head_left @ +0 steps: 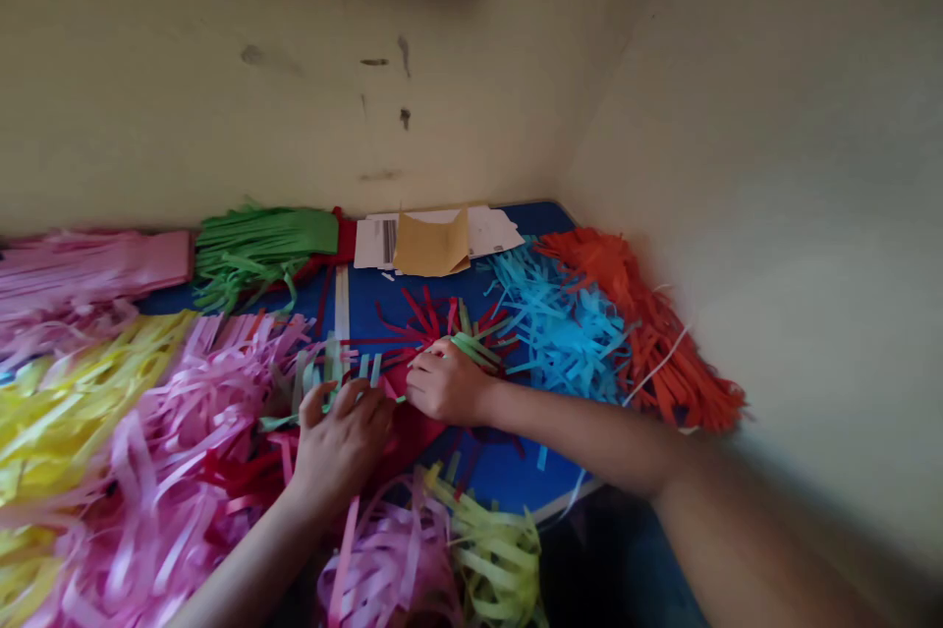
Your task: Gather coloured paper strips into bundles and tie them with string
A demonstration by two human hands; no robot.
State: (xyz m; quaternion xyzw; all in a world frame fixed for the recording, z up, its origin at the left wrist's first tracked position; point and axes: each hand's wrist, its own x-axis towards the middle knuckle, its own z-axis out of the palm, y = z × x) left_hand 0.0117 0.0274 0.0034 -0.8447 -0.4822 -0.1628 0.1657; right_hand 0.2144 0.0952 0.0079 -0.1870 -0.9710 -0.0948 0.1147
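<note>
My left hand (345,439) lies over layered paper, its bent fingers slightly apart and pressing down beside pale green paper strips (316,374). Just right of it, my right hand (448,384) is closed, with the fingertips curled under and out of sight. A bundle of pale green paper fringe (475,349) comes out along its far side, against the fingers. Between and below both hands is a sheet of red paper (414,433), and red cut strips (423,314) fan out behind them on the blue table (508,476).
Pink fringe (158,259), green fringe (272,245) and yellow fringe (81,402) lie leftward, with lilac-pink fringe (169,451) nearer. Blue fringe (567,323) and orange fringe (655,343) lie right. Brown card (433,245) tops white paper. Pale yellow fringe (497,549) hangs in front.
</note>
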